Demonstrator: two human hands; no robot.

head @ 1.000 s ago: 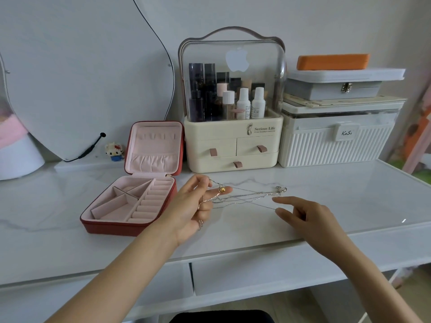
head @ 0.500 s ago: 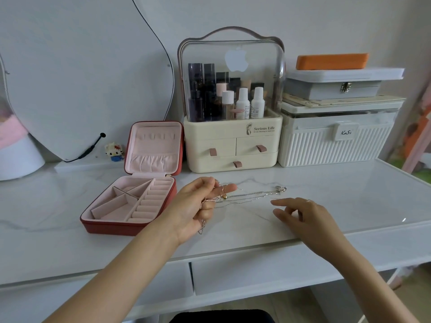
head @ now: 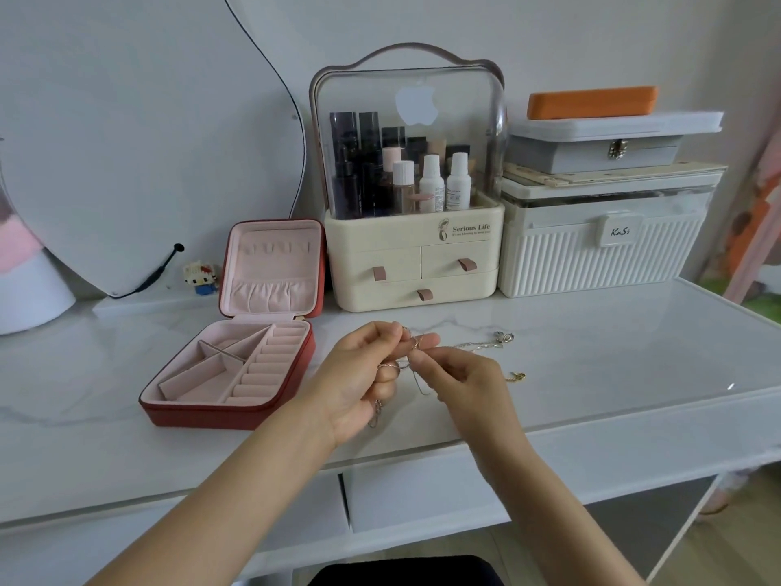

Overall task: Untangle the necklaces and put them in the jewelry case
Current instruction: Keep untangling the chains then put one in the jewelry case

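Thin tangled necklaces (head: 486, 345), silver and gold, trail across the white tabletop, with their ends to the right of my hands. My left hand (head: 363, 374) pinches one end of the tangle between thumb and fingers, and a loop hangs below its palm. My right hand (head: 460, 376) meets it fingertip to fingertip and pinches a chain in the same knot. A red jewelry case (head: 228, 412) with pink lining lies open to the left of my hands, and its compartments hold nothing I can see.
A cream cosmetics organizer (head: 410, 264) with bottles stands behind my hands. A white ribbed box (head: 600, 255) stacked with a grey case and an orange item sits at the back right. A curved mirror (head: 148, 141) leans at the back left. The table's front edge lies just below my wrists.
My right hand has moved left from the tabletop to join my left hand and taken hold of a chain. The chains have been gathered in toward my hands.
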